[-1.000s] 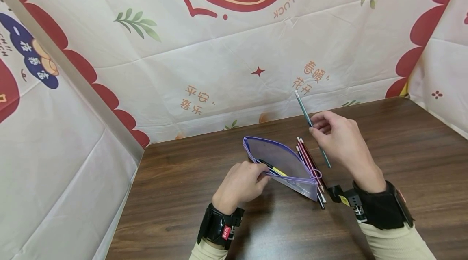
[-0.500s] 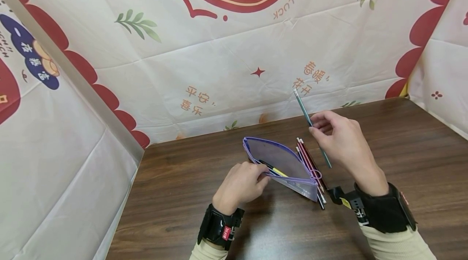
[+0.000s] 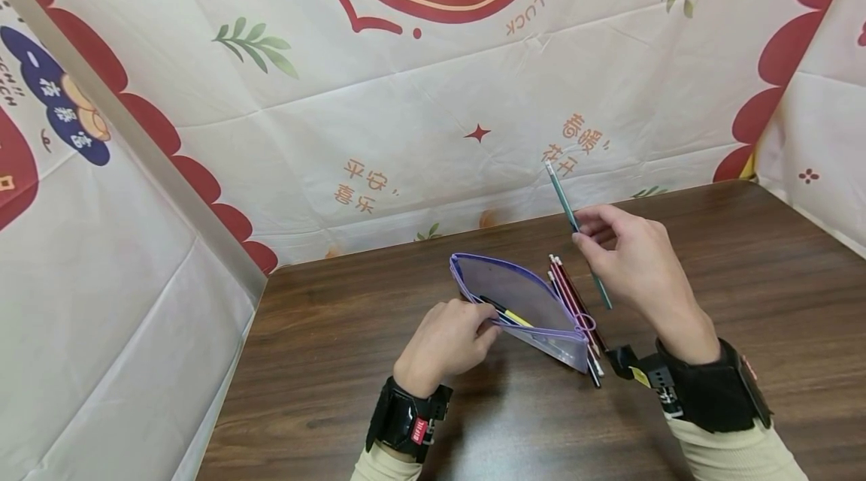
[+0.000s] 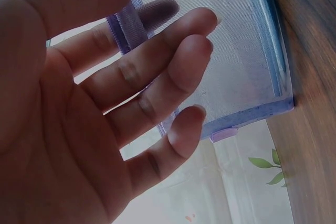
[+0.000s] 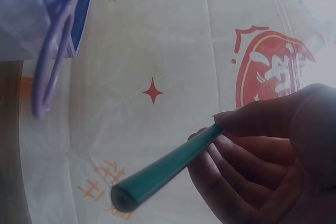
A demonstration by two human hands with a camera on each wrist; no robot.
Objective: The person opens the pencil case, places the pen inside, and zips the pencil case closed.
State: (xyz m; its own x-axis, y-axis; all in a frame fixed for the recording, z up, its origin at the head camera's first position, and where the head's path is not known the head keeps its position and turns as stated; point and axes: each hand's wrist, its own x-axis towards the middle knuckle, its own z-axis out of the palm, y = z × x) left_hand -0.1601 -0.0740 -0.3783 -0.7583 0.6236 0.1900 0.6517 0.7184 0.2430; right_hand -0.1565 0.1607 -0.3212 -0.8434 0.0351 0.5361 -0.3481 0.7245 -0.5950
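Observation:
My left hand (image 3: pixel 446 338) pinches the near zipped edge of a purple mesh pencil pouch (image 3: pixel 517 282). In the left wrist view the thumb lies outside the mesh (image 4: pixel 231 56) and the index finger shows through it; the other fingers (image 4: pixel 191 61) are loosely bent. The pouch's mouth gapes, with a yellow-and-black pen (image 3: pixel 516 317) visible inside. Above the table, right of the pouch, my right hand (image 3: pixel 636 259) holds a green pencil (image 3: pixel 560 194) between thumb and fingertips, tilted, one end towards the back wall. The right wrist view shows the pencil's near end (image 5: pixel 163 174) close up.
Several dark red pencils (image 3: pixel 568 289) and a few dark ones lie in a bunch against the pouch's right side. A purple loop (image 5: pixel 42 82) hangs at the pouch's corner. Printed white cloth (image 3: pixel 419 128) walls off the back and sides of the brown wooden table (image 3: pixel 325 391).
Almost nothing differs. The green pencil has shifted very slightly in my right hand, and the right wrist has moved a little to the right since the first frame.

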